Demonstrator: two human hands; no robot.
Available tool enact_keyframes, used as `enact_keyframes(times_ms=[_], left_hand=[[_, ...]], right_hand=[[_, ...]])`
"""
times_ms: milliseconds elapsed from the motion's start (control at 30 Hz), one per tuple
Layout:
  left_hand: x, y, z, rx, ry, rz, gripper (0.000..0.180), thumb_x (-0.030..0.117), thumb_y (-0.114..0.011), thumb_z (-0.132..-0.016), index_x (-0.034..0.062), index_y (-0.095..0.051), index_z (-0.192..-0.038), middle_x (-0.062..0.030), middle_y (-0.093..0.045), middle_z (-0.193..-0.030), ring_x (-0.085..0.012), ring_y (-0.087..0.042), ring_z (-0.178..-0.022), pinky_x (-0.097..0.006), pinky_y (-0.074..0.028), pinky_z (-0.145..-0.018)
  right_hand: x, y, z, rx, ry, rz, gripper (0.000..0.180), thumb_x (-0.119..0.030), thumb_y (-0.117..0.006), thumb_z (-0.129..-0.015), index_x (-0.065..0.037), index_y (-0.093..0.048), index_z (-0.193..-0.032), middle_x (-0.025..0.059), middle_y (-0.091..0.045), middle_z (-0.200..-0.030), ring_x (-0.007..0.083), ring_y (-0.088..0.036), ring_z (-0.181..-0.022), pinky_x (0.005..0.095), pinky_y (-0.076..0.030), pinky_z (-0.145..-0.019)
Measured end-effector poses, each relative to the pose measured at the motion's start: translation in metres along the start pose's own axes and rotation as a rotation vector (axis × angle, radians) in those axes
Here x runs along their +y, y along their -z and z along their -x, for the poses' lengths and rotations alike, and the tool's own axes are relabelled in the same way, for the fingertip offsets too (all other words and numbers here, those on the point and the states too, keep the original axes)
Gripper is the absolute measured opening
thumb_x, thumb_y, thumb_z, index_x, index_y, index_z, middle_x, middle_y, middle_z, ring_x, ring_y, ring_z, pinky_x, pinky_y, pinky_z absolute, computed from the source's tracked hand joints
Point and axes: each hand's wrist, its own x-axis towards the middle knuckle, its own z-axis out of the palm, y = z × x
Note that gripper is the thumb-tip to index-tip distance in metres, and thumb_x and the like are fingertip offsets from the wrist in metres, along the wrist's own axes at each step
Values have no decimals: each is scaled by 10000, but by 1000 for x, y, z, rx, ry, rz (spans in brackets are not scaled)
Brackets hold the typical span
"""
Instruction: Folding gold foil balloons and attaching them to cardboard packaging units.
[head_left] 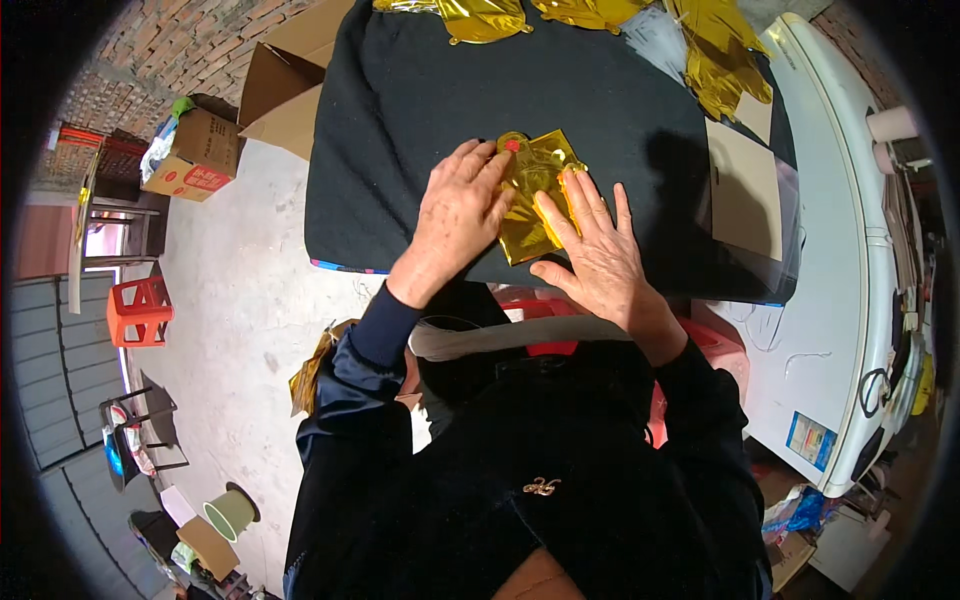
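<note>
A shiny gold foil piece (pixel 528 185), apparently a flattened foil balloon with a red spot near its top, lies on the black cloth-covered table (pixel 430 110) in front of me. My left hand (pixel 457 212) rests along its left side, fingers stretched and touching the foil. With fingers spread, my right hand (pixel 600 245) lies flat over its right side and presses on an orange-yellow part. The palms hide some of the foil's edges.
More gold foil pieces (pixel 485 18) lie along the table's far edge. Beige card (pixel 745 195) and clear plastic sheets sit at the right. Beyond stands a white refrigerator-like cabinet (pixel 830 200). Cardboard boxes (pixel 205 145), a red stool (pixel 140 312) and a green bin (pixel 230 515) stand leftward.
</note>
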Motion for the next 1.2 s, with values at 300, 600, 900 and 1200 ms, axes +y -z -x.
enact_keyframes(times_ms=[300,600,900,1200], left_hand=[[-20,8,-37,-155,13,21,361,229,-701,-935,81,-710,-1263,-95,-671,-1119,-285,-576,-1015,-405,-432,-895],[-13,-3,-35,-34,-103,-98,334,277,-768,-854,74,-774,-1119,-47,-654,-1019,-242,-555,-988,-378,-410,-849],[4,-8,-31,-6,-38,-39,280,291,-775,-872,61,-799,-1030,-60,-667,-955,-249,-562,-929,-386,-403,-846],[7,-4,-41,-302,468,337,271,245,-725,-918,10,-775,-1044,-155,-760,-916,-316,-687,-805,-418,-544,-721]], right_hand=[[-1,1,-1,-7,3,1,833,-591,-662,-898,-208,-393,-1588,263,-196,-1662,381,-145,-1569,658,-76,-1216],[-3,3,-2,-22,-13,-10,849,-605,-669,-888,-217,-391,-1590,261,-181,-1667,374,-121,-1578,656,-64,-1219],[-2,1,-1,1,-9,-18,846,-618,-662,-886,-210,-406,-1582,261,-195,-1662,372,-130,-1576,651,-58,-1222],[-2,1,0,9,-3,-21,849,-620,-668,-879,-208,-416,-1577,261,-206,-1660,377,-135,-1573,651,-55,-1222]])
